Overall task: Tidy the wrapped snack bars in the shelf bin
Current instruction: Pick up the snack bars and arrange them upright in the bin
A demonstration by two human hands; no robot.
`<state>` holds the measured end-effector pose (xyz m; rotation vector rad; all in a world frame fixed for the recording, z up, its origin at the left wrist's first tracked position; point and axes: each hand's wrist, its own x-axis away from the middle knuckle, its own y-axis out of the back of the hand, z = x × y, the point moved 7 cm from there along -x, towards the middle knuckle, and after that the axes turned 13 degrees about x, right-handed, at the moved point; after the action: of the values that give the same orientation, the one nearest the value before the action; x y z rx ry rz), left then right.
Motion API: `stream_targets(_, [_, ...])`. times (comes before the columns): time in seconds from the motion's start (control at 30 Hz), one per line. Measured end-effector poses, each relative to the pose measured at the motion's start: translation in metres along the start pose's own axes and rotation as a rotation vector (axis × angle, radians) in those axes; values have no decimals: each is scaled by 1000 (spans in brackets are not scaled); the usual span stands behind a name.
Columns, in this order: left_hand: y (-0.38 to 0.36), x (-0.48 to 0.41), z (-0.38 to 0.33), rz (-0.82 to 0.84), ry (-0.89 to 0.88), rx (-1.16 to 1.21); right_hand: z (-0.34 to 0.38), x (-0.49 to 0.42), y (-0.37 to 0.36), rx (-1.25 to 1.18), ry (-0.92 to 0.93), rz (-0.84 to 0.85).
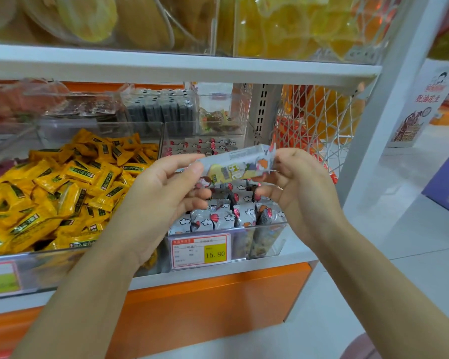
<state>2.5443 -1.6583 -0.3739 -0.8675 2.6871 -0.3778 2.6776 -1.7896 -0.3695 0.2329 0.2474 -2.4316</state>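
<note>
From the head camera: the price tag on the clear shelf bin reads 15.80 (the smaller print is too blurred to read). Above the bin, one wrapped snack bar is held level, its grey wrapper printed with yellow and orange. The left hand pinches one end, the right hand the other. More grey bars stand upright below, beside yellow packets.
</note>
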Motion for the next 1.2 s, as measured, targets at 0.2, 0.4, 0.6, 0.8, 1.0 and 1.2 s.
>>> stream_targets(0.2, [1,2,-6,-52,-104,-255,2,1,-2,238,72,9])
stream_targets(0.4, [-7,4,-11,-24,-160,-405,1,2,-4,342,83,26])
stream_targets(0.6, [-15,7,-10,44,-145,-431,4,2,5,466,106,-105])
stream_targets(0.8, [-11,6,-7,-56,-152,-408,11,8,-4,553,209,-134])
stream_targets(1.0, [-2,4,-5,-150,-113,-398,11,10,-12,547,227,-87])
stream_targets(1.2, [6,2,-5,-241,-107,-390,8,10,-20,447,193,106])
